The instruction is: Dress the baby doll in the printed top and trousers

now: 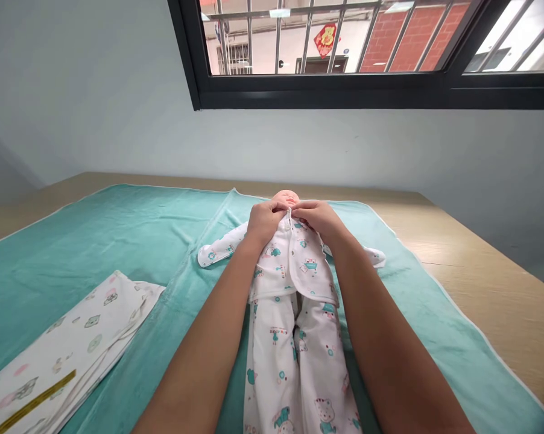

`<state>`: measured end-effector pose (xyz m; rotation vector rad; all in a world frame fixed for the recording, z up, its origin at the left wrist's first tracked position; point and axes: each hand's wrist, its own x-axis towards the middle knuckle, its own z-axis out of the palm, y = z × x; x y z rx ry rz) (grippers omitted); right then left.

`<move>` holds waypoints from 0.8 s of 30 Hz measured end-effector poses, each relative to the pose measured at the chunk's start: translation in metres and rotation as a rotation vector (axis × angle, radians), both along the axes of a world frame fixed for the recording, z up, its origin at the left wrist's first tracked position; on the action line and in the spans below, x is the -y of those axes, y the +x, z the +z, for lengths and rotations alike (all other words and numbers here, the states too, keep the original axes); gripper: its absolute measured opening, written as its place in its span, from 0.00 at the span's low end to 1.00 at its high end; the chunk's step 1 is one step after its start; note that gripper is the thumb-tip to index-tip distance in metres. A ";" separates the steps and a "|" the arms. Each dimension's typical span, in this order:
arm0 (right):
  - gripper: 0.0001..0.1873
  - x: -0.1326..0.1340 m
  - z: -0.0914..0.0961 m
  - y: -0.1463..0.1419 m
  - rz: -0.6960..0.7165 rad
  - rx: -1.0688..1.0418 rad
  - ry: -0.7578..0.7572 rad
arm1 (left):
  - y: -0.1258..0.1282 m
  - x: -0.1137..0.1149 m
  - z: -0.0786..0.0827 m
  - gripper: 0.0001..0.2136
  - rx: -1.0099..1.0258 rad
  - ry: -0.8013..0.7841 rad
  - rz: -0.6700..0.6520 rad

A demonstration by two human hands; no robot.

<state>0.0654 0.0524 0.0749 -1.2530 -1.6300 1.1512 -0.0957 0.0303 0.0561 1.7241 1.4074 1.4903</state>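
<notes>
The fingers of the left hand and the right hand pinch the collar of a small jacket, thumbs and forefingers almost meeting at the neck; how much fabric each holds is too small to tell. The fastening lies right between the two sets of fingertips, so neither hand is nearer. From there the jacket runs back toward the person, its long axis in line with the view: neck at the far end, hem at the near end, the piped front edge dropping down the middle and curving away at the bottom, where the front parts a little.

Just beyond the fingers shows the head of a doll, smooth and rounded, lying face up in the jacket. The sleeves spread out to both sides, the left one clear of the forearm, the right one partly behind it. Below the hem lie trousers in the same soft white cloth with teal and pink prints, loosely creased, the legs side by side.

All this rests on a teal blanket, plush and wrinkled, with a pale edging. To the left lies a folded cloth, thin, printed, layered, with a flat gold strip across it. Under the blanket is a wood-grained desk, set against a plain wall.
</notes>
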 end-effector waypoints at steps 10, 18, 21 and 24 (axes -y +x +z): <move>0.10 0.006 0.002 -0.007 -0.010 0.092 0.190 | -0.001 -0.002 0.001 0.14 -0.098 0.028 -0.080; 0.13 0.009 0.004 -0.009 0.026 0.149 0.260 | -0.004 0.000 0.006 0.16 -0.167 -0.008 -0.092; 0.12 0.009 0.004 -0.010 0.008 0.174 0.269 | -0.006 0.002 0.007 0.15 -0.225 0.007 -0.069; 0.11 0.008 0.003 -0.011 -0.013 0.200 0.289 | -0.007 0.003 0.007 0.13 -0.261 0.057 -0.027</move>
